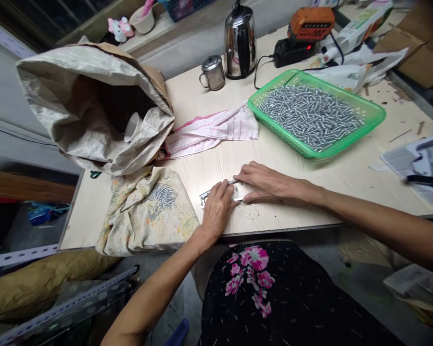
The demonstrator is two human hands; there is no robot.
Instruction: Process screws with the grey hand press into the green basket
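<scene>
A thin flat metal strip (206, 194) lies on the pale wooden table (332, 173) near its front edge. My left hand (216, 209) rests on it with fingers curled over the strip's middle. My right hand (263, 182) lies flat beside it, fingers stretched out and pressing on the strip's right end. To the left, a patterned cloth (130, 226) carries a small heap of silvery metal pieces (163, 198). A green plastic basket (371, 120) behind my right hand is full of the same small metal pieces.
A big open paper sack (82, 96) with a white cup (133, 127) inside stands at the back left. A pink-and-white cloth (216, 129), steel mug (213, 73), kettle (240, 42) and orange battery charger (306, 29) sit further back. Cardboard and papers crowd the right edge.
</scene>
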